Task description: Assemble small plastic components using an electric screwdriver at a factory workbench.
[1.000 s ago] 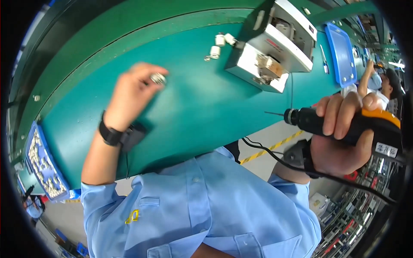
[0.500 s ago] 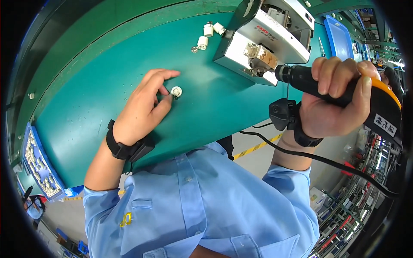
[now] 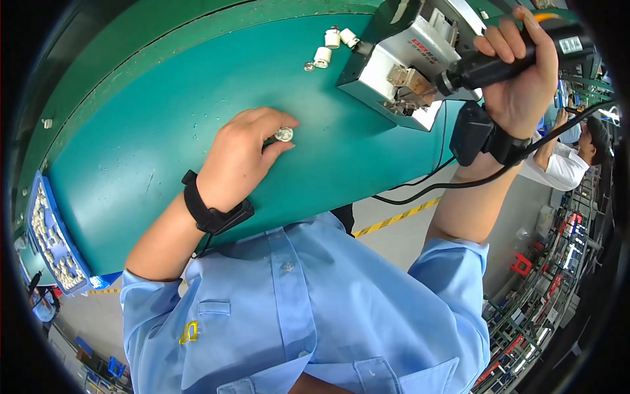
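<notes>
My left hand (image 3: pixel 239 157) rests on the green table (image 3: pixel 164 118) and pinches a small round white part (image 3: pixel 284 134) between thumb and fingers. A black wrist strap sits on that wrist. My right hand (image 3: pixel 518 72) grips a black and orange electric screwdriver (image 3: pixel 489 62), its tip pointing at the metal mouth of a grey box-shaped machine (image 3: pixel 407 59) at the table's far side. A black cable (image 3: pixel 420 190) hangs from the right wrist strap.
Three small white parts (image 3: pixel 331 43) and a washer lie beyond the left hand near the machine. A blue tray (image 3: pixel 52 236) full of white parts stands at the table's left end. Another person in white (image 3: pixel 564 157) works at the right; shelving stands below.
My left hand drew nearer along the table with the round part. My right hand carried the screwdriver up and left, to the machine's mouth.
</notes>
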`<action>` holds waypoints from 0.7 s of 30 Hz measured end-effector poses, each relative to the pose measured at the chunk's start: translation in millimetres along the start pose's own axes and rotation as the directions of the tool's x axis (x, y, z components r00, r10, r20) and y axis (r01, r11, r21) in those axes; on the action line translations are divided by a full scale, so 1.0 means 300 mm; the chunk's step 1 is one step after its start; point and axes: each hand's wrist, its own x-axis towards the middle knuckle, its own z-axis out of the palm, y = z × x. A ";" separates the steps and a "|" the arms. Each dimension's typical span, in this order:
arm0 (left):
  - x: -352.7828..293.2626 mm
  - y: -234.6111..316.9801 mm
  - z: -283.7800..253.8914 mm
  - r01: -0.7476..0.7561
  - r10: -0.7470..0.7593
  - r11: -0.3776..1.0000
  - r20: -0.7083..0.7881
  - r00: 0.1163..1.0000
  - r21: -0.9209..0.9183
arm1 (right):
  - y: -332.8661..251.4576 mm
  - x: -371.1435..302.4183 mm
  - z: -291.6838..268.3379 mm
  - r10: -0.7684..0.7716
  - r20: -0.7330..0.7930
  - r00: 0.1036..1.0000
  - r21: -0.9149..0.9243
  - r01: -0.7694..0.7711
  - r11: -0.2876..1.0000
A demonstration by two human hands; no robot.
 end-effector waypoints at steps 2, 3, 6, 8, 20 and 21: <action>-0.004 -0.009 0.001 0.021 -0.021 1.000 -0.013 1.000 -0.010 | 0.029 -0.026 0.030 -0.062 -0.180 0.982 0.008 0.065 0.998; -0.002 -0.013 0.003 0.042 -0.043 0.997 -0.008 0.999 -0.061 | 0.036 -0.050 0.059 -0.042 -0.166 0.985 0.024 0.047 0.999; -0.008 -0.028 -0.001 0.116 -0.119 0.982 -0.010 0.993 -0.152 | 0.060 -0.142 0.166 -0.090 -0.004 0.996 0.045 0.090 0.995; 0.005 -0.035 0.001 0.083 -0.082 0.979 0.012 0.997 -0.189 | 0.101 -0.177 0.248 -0.176 0.233 0.957 0.047 0.169 0.984; -0.012 -0.058 0.009 0.070 -0.077 0.968 -0.021 0.997 -0.241 | 0.252 -0.187 0.361 -0.168 0.282 0.945 -0.129 0.211 0.969; -0.011 -0.057 0.009 0.070 -0.077 0.968 -0.017 0.997 -0.242 | 0.255 -0.187 0.365 -0.166 0.283 0.945 -0.130 0.209 0.969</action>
